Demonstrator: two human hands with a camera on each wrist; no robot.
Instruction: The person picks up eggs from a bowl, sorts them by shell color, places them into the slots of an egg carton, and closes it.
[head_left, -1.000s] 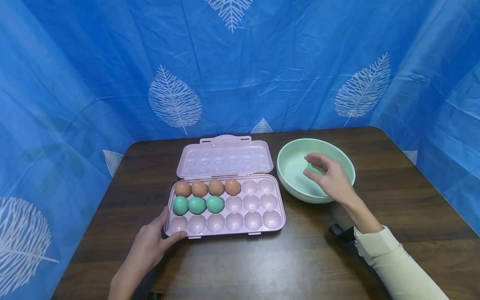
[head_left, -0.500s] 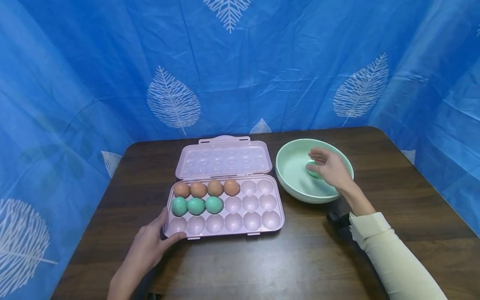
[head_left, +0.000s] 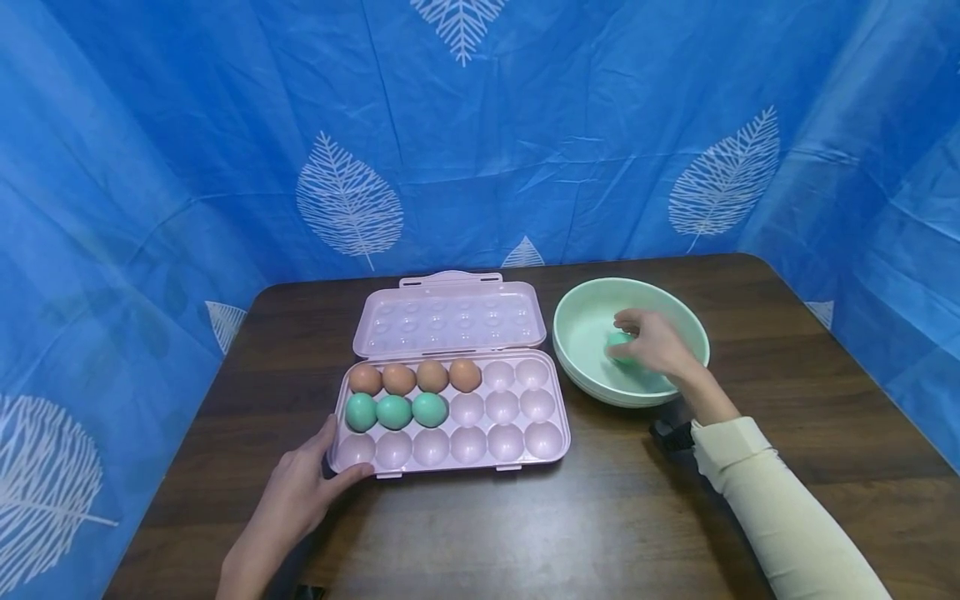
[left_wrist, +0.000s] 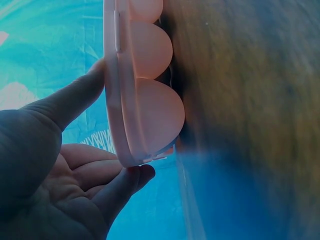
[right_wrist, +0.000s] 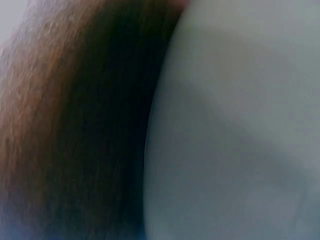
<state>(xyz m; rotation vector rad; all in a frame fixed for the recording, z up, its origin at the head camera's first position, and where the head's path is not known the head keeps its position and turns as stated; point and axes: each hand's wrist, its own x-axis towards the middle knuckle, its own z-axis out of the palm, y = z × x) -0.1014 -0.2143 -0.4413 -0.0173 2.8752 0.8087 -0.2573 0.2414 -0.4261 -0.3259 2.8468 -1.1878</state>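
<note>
A pale pink plastic egg carton (head_left: 450,463) lies with its lid (head_left: 450,321) folded back. Its back row holds several brown eggs (head_left: 399,378) at the left, and the middle row holds three green eggs (head_left: 394,412). My left hand (head_left: 288,492) grips the carton's front left corner, thumb along the front edge and fingers at the end, as the left wrist view also shows. Inside the pale green bowl (head_left: 585,367), my right hand (head_left: 660,343) holds a green egg (head_left: 618,342) between thumb and fingers. The hand hides part of that egg.
The bowl stands right of the carton on a dark wooden table (head_left: 480,533). Behind hangs a blue curtain (head_left: 525,167) with white leaf prints. A blurred, pale bowl wall (right_wrist: 235,125) fills much of the right wrist view.
My right hand has reached lower into the bowl and its fingers have closed around the green egg, which has shifted slightly left. The left hand and carton have stayed put.
</note>
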